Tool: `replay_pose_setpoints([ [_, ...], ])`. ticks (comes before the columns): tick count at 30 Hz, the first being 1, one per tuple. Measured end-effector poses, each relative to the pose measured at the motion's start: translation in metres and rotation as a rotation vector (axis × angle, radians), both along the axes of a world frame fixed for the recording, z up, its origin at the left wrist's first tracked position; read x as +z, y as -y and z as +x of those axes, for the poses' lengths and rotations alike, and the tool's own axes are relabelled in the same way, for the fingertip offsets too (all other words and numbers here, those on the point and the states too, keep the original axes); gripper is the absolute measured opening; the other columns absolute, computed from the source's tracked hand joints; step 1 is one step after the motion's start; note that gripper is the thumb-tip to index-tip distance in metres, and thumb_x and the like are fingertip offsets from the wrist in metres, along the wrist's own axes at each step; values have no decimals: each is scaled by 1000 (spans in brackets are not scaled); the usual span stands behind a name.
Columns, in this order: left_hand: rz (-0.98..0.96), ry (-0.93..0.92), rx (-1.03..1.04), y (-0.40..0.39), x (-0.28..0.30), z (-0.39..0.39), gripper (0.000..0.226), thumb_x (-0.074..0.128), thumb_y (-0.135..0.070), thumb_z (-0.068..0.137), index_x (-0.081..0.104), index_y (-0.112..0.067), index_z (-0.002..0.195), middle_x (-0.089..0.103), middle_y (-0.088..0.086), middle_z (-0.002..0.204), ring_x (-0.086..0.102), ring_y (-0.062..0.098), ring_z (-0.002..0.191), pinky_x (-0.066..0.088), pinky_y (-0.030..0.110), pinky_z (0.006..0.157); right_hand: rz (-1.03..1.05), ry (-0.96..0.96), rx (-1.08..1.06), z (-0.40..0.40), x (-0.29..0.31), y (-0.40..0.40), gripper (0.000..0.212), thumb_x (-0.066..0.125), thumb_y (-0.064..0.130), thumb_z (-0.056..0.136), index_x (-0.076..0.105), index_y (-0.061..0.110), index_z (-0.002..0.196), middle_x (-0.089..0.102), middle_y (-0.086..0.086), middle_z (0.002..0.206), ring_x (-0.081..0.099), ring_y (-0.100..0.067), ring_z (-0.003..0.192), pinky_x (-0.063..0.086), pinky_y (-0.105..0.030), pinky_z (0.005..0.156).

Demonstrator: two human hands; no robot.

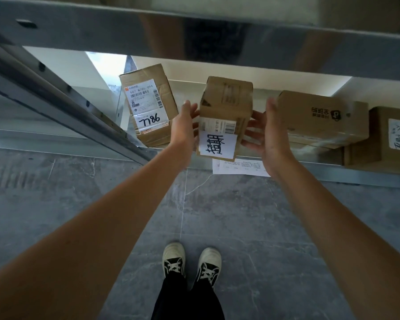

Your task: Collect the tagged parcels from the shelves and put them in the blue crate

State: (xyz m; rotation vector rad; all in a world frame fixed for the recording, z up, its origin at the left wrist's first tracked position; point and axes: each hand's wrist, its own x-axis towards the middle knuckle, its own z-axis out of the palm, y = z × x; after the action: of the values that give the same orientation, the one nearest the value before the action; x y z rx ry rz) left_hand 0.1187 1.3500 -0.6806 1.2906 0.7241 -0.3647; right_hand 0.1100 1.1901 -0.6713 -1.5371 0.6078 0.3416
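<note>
A small cardboard parcel [225, 105] with a white handwritten tag on its near face sits at the front edge of the low shelf [321, 170]. My left hand [184, 124] lies against its left side with the fingers fairly straight. My right hand [267, 131] is at its right side, fingers spread and touching the box. The parcel is tilted toward me between both hands. The blue crate is not in view.
A parcel marked 7786 [148, 105] leans at the left of the shelf. Two more cardboard boxes [321, 118] [388, 139] lie at the right. A white paper sheet [238, 167] hangs at the shelf edge. A grey upper shelf beam [194, 35] runs overhead; grey floor and my shoes lie below.
</note>
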Motion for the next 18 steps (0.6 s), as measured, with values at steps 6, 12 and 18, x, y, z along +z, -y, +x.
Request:
replay_pose_setpoints([
  [6, 46, -8, -12, -6, -11, -13, 50, 25, -43, 103, 64, -14, 113, 69, 8, 112, 64, 23, 102, 49, 34, 90, -25, -43, -3, -8, -4, -1, 54, 32, 61, 98, 70, 22, 101, 76, 1, 96, 70, -19, 94, 52, -36, 90],
  [12, 33, -39, -40, -5, -8, -20, 41, 28, -42, 103, 65, -24, 100, 69, 2, 111, 61, 19, 105, 43, 40, 101, 34, -71, -66, -16, -11, -3, 48, 38, 57, 98, 68, 20, 105, 75, -3, 92, 72, -20, 86, 55, -32, 72],
  [18, 14, -89, -185, -15, 2, -17, 39, 32, -41, 102, 67, -24, 95, 68, -1, 76, 62, 11, 68, 40, 26, 66, 92, -178, -33, -28, -8, 3, 75, 29, 77, 88, 51, 21, 134, 71, -18, 97, 75, -30, 76, 61, -39, 66],
])
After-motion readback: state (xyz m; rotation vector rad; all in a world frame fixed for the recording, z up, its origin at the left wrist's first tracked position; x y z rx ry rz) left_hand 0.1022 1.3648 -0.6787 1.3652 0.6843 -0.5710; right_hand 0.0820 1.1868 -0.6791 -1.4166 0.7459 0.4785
